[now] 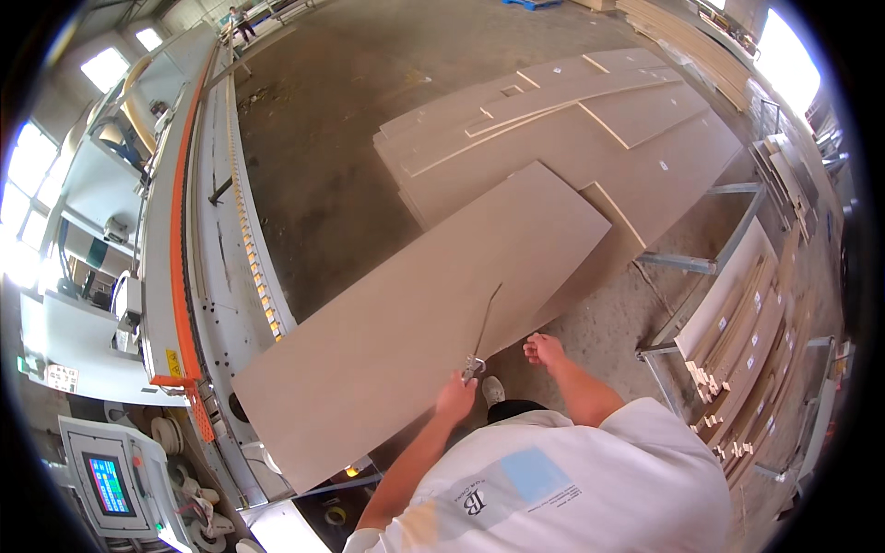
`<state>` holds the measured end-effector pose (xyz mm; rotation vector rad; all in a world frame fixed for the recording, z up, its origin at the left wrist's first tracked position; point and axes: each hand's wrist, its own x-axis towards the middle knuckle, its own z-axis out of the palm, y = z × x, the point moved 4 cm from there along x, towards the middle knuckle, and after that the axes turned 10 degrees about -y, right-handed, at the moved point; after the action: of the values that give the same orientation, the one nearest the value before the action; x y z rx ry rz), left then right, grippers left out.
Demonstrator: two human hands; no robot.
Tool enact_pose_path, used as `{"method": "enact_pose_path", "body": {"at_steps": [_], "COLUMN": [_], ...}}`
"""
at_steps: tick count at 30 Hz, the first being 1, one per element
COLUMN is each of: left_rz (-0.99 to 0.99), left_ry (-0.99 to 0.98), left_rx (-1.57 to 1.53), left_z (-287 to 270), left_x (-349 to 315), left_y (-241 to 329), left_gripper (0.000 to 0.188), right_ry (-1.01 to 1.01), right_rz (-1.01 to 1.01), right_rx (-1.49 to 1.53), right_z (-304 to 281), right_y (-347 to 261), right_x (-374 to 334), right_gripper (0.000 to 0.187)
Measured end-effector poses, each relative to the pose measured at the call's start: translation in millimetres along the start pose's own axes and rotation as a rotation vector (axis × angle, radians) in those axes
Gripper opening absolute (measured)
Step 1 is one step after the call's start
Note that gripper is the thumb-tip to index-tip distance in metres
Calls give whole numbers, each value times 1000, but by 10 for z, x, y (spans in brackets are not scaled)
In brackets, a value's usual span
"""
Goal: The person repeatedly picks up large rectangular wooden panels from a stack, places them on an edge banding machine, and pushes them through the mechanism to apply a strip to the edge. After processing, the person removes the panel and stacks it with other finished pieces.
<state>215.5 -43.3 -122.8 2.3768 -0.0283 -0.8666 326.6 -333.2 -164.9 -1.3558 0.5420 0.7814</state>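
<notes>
My left hand [455, 398] is wrapped around an air blow gun [474, 367] with a metal body. Its long thin nozzle points away from me over a wide brown panel [406, 323]. This panel lies at a slant in front of me, its near left end by the edge of the long machine. To the right, just off the panel's near edge, my right hand [544, 350] hangs with curled fingers. Whatever it may hold is hidden.
The long machine [189, 230] with an orange rail runs along the left, a control screen [109, 484] at its near end. Beyond my panel are stacked brown boards [553, 120]. On the right, a metal frame [682, 263] stands by a rack of narrow strips [756, 323]. Someone [241, 23] stands far back.
</notes>
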Motion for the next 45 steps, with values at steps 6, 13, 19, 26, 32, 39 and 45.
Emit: {"method": "enact_pose_path", "body": {"at_steps": [6, 13, 19, 26, 32, 39, 45], "left_rz": [-147, 76, -201, -446, -572, -699, -1195], "left_ry": [-262, -56, -85, 516, 1051, 1433, 615], "left_rx": [-105, 23, -439, -1039, -1606, -1514, -526], "left_z": [177, 1067, 656, 686, 941, 1243, 816], "left_x": [-691, -973, -458, -1355, -3053, -3873, -4418], "left_y": [160, -945, -303, -595, -528, -313, -469], "left_gripper": [43, 57, 57, 32, 16, 18, 49], "right_ry": [123, 82, 62, 85, 181, 81, 162], "right_rz": [37, 100, 172, 147, 117, 138, 184], "right_rx": [-33, 84, 315, 230, 222, 248, 226], "right_z": [-246, -174, 105, 391, 354, 233, 422], "right_y": [-121, -367, -182, -455, -624, -400, -265], "right_x": [182, 377, 748, 575, 424, 713, 767], "right_gripper": [45, 63, 57, 43, 32, 43, 49]}}
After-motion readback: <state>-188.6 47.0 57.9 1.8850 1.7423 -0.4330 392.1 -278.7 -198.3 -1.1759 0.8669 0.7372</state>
